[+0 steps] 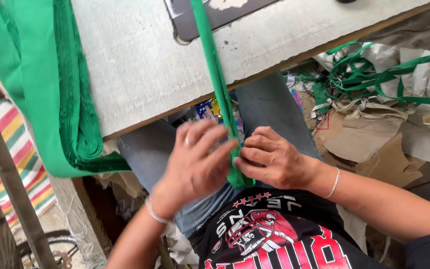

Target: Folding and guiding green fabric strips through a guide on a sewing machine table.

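Nearest the camera, a black printed shirt (pixel 274 234) is seen at the bottom edge, with blue jeans (pixel 255 109) stretched over the lap beyond it. Just above the lap both hands are brought together on a narrow green fabric strip (pixel 214 65). By the left hand (pixel 195 167), the strip is pinched between thumb and curled fingertips, the fingers being closed nearly all the way around its edge; a ring is worn on one finger and a thin bracelet (pixel 154 211) at the wrist. By the right hand (pixel 274 159), the same strip is gripped from the other side, its fingers folded tightly inward against the cloth so that the fingertips of both hands are almost touching; a pale bangle (pixel 333 183) is worn on this wrist. From the hands the strip is run upward, over the near edge of a worn grey-white worktable (pixel 140 65) and on across a dark plate (pixel 225 12) set into the tabletop, where it passes out of view; its lower end is hung just below the hands over the lap. A thick stack of folded green cloth (pixel 75 89) is laid on the left part of the table and is draped over its edge. To the right, on the floor, torn brown cardboard (pixel 374 144) and tangled green offcuts (pixel 369 74) are scattered. A striped sheet (pixel 18 149) is seen at far left.
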